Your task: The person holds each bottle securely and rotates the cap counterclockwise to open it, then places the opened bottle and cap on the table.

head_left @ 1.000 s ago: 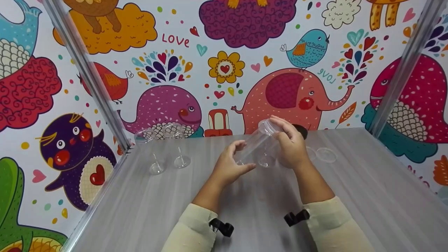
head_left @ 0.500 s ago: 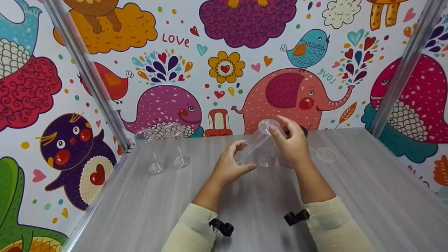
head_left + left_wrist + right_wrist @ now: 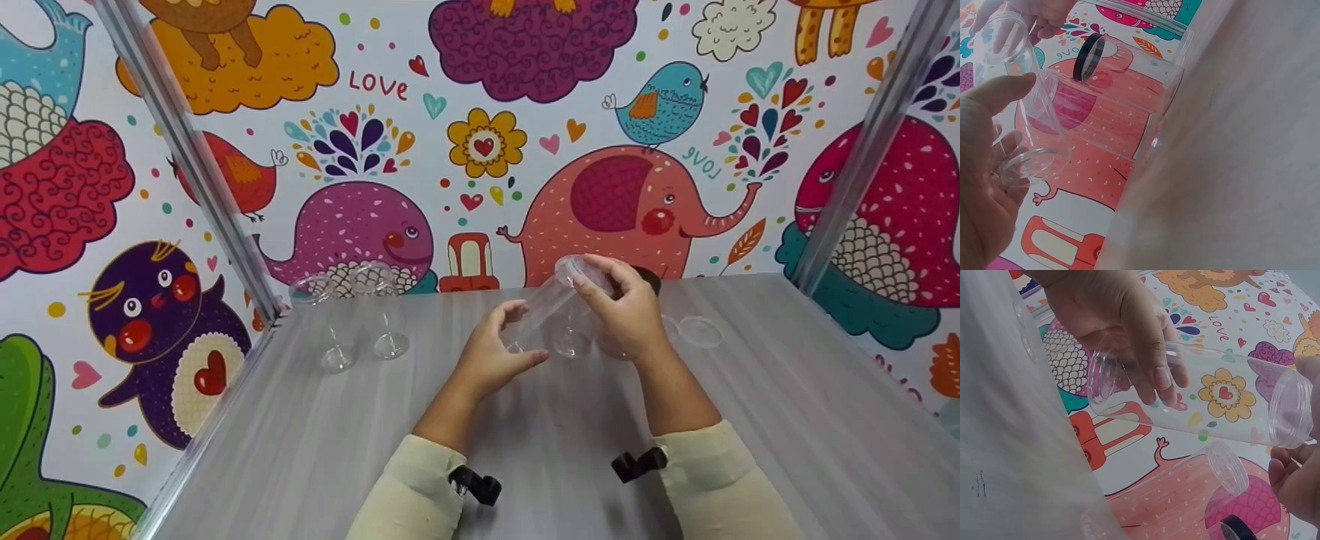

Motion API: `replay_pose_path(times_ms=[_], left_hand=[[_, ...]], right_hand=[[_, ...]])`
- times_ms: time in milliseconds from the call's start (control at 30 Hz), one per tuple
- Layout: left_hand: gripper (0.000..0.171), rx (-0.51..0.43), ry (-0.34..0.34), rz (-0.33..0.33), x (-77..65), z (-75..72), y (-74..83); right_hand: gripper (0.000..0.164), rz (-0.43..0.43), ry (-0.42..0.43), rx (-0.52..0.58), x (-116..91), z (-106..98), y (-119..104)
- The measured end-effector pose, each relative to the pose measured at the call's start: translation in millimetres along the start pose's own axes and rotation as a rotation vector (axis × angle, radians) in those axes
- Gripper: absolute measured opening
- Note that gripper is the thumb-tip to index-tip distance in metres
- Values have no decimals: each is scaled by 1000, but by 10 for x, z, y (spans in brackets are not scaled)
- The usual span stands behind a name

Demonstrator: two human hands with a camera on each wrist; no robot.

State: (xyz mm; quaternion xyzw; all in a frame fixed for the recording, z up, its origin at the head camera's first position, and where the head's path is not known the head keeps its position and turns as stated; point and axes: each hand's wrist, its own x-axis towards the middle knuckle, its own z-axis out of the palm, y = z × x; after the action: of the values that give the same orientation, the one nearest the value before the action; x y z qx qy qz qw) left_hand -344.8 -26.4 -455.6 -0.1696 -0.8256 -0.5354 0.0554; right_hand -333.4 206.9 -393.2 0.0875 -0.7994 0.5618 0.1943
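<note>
A clear cylindrical plastic jar [image 3: 541,309] is held tilted above the table, its ringed end up and to the right. My left hand [image 3: 491,349] grips its lower part, thumb on one side and fingers on the other, as the left wrist view also shows. At the upper end, my right hand [image 3: 626,304] holds the clear lid [image 3: 1292,408] with thumb and fingers. Just behind stands an uncovered clear jar [image 3: 1227,469]. Beside it is another jar with a black lid [image 3: 1088,56], partly hidden by my right hand in the head view.
Two more clear jars, a nearer one [image 3: 337,360] and a farther one [image 3: 390,345], stand at the left. A clear round lid [image 3: 701,332] lies flat on the grey table [image 3: 300,450] at the right, with another partly behind my right hand. Printed panels enclose the back and sides.
My right hand's fingers have shifted around the jar's upper end, lifting at the half-second frame and coming back down over the lid now. My left hand and the jar stay nearly still.
</note>
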Motion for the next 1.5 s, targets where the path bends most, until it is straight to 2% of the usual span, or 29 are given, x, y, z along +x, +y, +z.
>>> replay_pose_path(times_ms=[200,367,533,800,1000,1133,1333,1500], left_hand=[[90,-53,24,-35,31,-16,-86],[92,-120,72,-30,94,-68,-185],[90,-163,172,-38,144,-145,-280],[85,-170,344,-75,210,-276,-522],[86,-126,421,-126,232,-374,-668],[87,-124,444,-179,241,-416,-734],[87,-153,489,-188,273,-450,-847],[87,-150,520,-228,285,-485,-911]], right_hand=[[56,-30,23,105,-17,-30,5],[59,-36,38,154,-3,-48,22],[59,-38,32,198,5,-97,68],[64,-106,83,267,21,-229,141],[67,-25,109,218,-14,-365,218],[73,45,136,239,-15,-483,320],[83,150,213,265,20,-708,524],[90,231,276,189,29,-937,653]])
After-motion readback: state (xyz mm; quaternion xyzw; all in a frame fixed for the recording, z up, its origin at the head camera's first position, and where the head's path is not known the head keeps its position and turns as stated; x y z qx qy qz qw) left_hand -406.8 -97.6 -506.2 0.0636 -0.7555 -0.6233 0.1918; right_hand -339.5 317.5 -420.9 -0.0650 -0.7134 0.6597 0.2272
